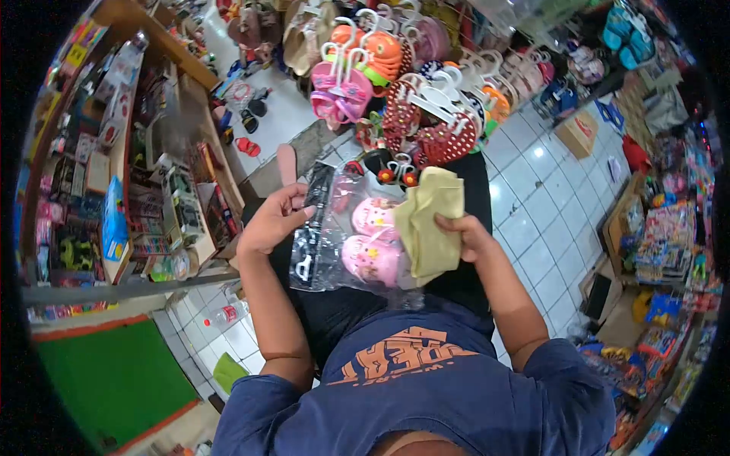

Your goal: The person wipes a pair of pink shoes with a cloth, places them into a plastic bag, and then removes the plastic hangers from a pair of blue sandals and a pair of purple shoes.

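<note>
A clear plastic bag with a black printed strip lies over my lap. Inside or behind its film is a pair of pink children's shoes with small faces on them. My left hand pinches the black edge of the bag at its left side. Folded yellow-green cloth is gripped by my right hand, thumb on top, and it overlaps the right side of the pink shoes. Just beyond the bag, black and red shoes on a white hanger sit close to the cloth's upper edge.
Many hanging pairs of children's shoes are piled in front of me on the tiled floor. Shelves of goods stand at left, packed toys at right. A plastic bottle lies at lower left, and a cardboard box at upper right.
</note>
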The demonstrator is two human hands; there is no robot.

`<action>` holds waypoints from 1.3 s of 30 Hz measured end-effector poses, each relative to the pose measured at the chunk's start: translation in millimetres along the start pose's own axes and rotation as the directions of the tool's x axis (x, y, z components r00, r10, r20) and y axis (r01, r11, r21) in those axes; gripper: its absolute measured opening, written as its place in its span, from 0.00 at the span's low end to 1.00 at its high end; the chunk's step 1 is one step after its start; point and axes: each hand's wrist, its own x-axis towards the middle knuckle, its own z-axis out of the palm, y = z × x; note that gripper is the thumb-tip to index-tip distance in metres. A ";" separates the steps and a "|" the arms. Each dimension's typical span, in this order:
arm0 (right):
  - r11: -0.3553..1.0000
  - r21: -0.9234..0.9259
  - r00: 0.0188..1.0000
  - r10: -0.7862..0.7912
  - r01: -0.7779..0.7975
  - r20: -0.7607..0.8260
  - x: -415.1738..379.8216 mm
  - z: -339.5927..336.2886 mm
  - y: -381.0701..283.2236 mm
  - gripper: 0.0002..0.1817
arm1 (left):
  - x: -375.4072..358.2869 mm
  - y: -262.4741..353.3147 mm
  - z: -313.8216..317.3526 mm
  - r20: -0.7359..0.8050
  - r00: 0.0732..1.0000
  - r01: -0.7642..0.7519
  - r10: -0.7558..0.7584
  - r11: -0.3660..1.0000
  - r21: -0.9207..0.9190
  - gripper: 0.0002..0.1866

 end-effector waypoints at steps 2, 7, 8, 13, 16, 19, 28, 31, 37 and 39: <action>0.997 0.047 0.998 -0.054 0.053 0.015 -27.3 -20.1 -6.8 0.32 | 6.2 5.8 21.8 0.003 0.999 0.036 -0.037 0.987 0.156 0.20; 0.993 -0.022 0.982 -0.119 0.117 -0.150 -67.4 -71.4 -21.5 0.33 | 13.6 28.1 106.5 0.272 0.923 -0.384 0.274 0.586 0.713 0.33; 0.988 -0.072 0.968 -0.152 0.140 -0.198 -71.3 -80.0 -21.9 0.34 | 17.8 22.2 120.6 0.369 0.843 -0.529 0.392 0.478 0.701 0.35; 0.981 -0.058 0.948 -0.194 0.185 -0.253 -87.8 -97.1 -26.8 0.31 | 64.8 5.4 187.0 0.567 0.761 -0.636 0.315 0.535 0.557 0.45; 0.972 -0.128 0.914 -0.229 0.196 -0.336 -103.7 -99.7 -32.6 0.31 | 84.2 -22.5 199.5 0.601 0.747 -0.661 0.283 0.406 0.631 0.49; 0.933 -0.234 0.796 -0.355 0.272 -0.490 -132.9 -96.9 -45.7 0.27 | 89.6 -29.5 201.5 0.580 0.762 -0.614 0.287 0.604 0.508 0.53; -0.007 -0.983 0.420 -0.903 0.185 0.085 -99.3 -66.5 -43.3 0.31 | 103.2 -23.5 214.0 0.594 0.659 -0.750 0.460 0.450 0.484 0.57; -0.061 -0.997 0.795 -0.603 0.041 0.070 -73.9 -42.5 -13.6 0.48 | 111.9 -45.7 217.0 0.620 0.667 -0.727 0.413 0.542 0.422 0.59; -0.058 -0.996 0.734 -0.673 0.073 0.093 -67.0 -36.5 10.2 0.51 | 112.1 -52.9 207.3 0.602 0.674 -0.721 0.429 0.559 0.409 0.62; -0.055 -0.995 0.733 -0.673 0.086 0.100 -67.9 -35.0 13.9 0.51 | 112.4 -52.2 208.7 0.579 0.695 -0.699 0.426 0.588 0.406 0.61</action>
